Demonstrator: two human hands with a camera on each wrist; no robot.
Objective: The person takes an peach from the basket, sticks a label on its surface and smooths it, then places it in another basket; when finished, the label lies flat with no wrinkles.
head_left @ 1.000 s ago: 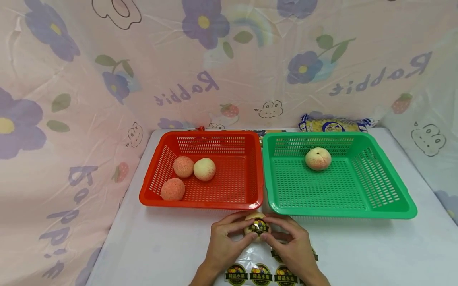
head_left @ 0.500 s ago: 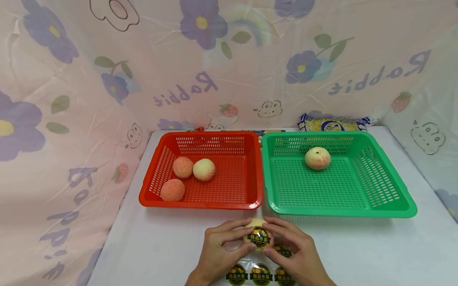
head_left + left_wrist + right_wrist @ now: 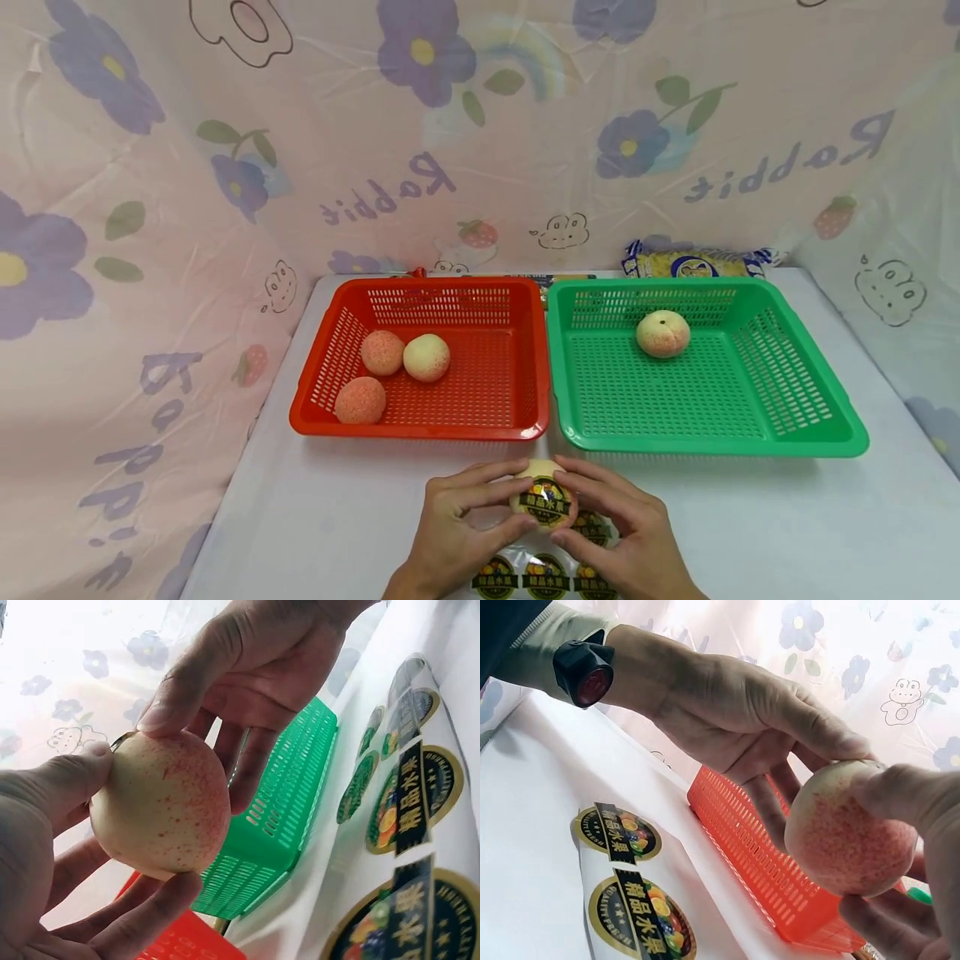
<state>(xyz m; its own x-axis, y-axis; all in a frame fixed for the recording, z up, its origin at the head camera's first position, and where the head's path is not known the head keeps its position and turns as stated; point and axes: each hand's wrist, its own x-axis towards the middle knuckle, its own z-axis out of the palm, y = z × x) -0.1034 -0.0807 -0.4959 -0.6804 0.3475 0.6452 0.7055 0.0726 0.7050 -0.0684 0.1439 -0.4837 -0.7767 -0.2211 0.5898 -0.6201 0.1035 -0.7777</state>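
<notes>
Between both hands, above the sticker sheet, is a pale peach with a pink-speckled side. A round black and gold label lies on its side facing the head camera. My left hand grips the peach from the left, thumb below the label and fingers along its upper side. From the right, my right hand holds it the same way, its thumb near the label's lower edge. Under the hands lies a clear sheet of matching stickers, partly hidden by them.
A red basket with three peaches stands behind the hands at left. Beside it, a green basket holds one peach. Behind the baskets lies a yellow and blue packet by the patterned cloth backdrop.
Both hands have drawn the peach slightly toward the person and lifted or tilted it, so its label shows larger. The peaches in the baskets have stayed in place.
</notes>
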